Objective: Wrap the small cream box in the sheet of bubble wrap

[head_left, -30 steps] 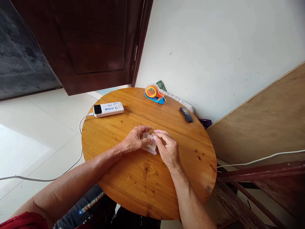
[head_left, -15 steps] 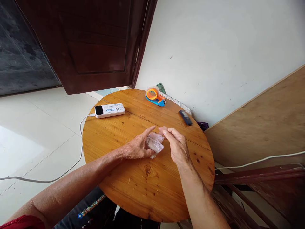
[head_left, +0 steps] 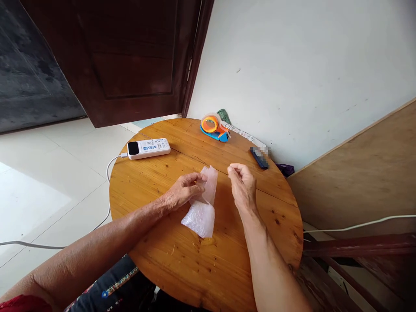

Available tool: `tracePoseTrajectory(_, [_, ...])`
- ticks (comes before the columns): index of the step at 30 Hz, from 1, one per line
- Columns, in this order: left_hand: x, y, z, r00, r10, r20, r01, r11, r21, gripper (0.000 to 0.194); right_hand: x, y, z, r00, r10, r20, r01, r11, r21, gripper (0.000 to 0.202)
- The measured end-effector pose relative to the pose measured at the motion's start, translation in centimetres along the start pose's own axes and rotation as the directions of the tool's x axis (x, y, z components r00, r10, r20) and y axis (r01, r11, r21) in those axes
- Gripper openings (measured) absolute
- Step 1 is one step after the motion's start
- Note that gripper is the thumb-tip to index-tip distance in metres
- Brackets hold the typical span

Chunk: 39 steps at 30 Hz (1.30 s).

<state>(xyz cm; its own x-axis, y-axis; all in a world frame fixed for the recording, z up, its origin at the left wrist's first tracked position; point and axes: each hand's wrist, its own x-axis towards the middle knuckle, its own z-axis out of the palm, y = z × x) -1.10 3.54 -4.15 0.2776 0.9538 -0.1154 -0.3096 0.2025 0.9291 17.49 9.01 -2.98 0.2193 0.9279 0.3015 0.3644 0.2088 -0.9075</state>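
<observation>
A strip of clear bubble wrap (head_left: 199, 219) lies partly unfolded on the round wooden table (head_left: 136, 186), its near end wider and crumpled. My left hand (head_left: 186, 190) is over the left edge of the wrap's middle, thumb and fingers apart; the fingertips overlap the wrap, and whether they press on it is unclear. To the right, apart from the wrap, my right hand (head_left: 243, 184) hovers with thumb and forefinger pinched together. Anything in that pinch is too small to make out.
A tape dispenser (head_left: 214, 128) in orange and blue stands at the far edge. A white power bank (head_left: 149, 148) with a cable sits at the left. Near the right rim lies a dark, partly blurred object (head_left: 259, 158). Wall and wooden board (head_left: 367, 164) border the table's right.
The crumpled bubble wrap has opened out into a longer strip extending toward me. My right hand has moved away from it to the right. My left hand has shifted slightly left.
</observation>
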Motion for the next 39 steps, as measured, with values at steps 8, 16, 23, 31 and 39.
tracePoseTrajectory(8, [-0.1,0.5,-0.2,0.984,0.114,0.134,-0.119,0.993,0.028,0.064,-3.4,-2.7,1.2,0.961,0.023,0.276,0.031,0.981,-0.190,0.043])
tracePoseTrajectory(16, [0.4,0.5,-0.4,0.985,0.144,-0.095,-0.155,0.980,-0.124,0.049,-1.9,-0.6,1.0,0.979,0.004,0.204,-0.005,1.000,0.006,0.038])
tracePoseTrajectory(23, [0.7,0.9,-1.3,0.936,0.191,-0.294,-0.178,0.982,0.069,0.041,-0.9,0.1,0.8,0.936,0.261,0.237,-0.342,0.834,0.433,0.033])
tracePoseTrajectory(31, [-0.2,0.8,-1.3,0.908,0.353,-0.226,-0.174,0.810,0.561,0.038,-1.6,-0.2,1.3,0.907,0.202,0.370,-0.357,0.835,0.419,0.039])
tracePoseTrajectory(39, [1.1,0.8,-2.1,0.911,0.187,-0.367,-0.160,0.982,0.101,0.015,-0.6,0.9,0.4,0.945,0.156,0.286,-0.260,0.892,0.369,0.037])
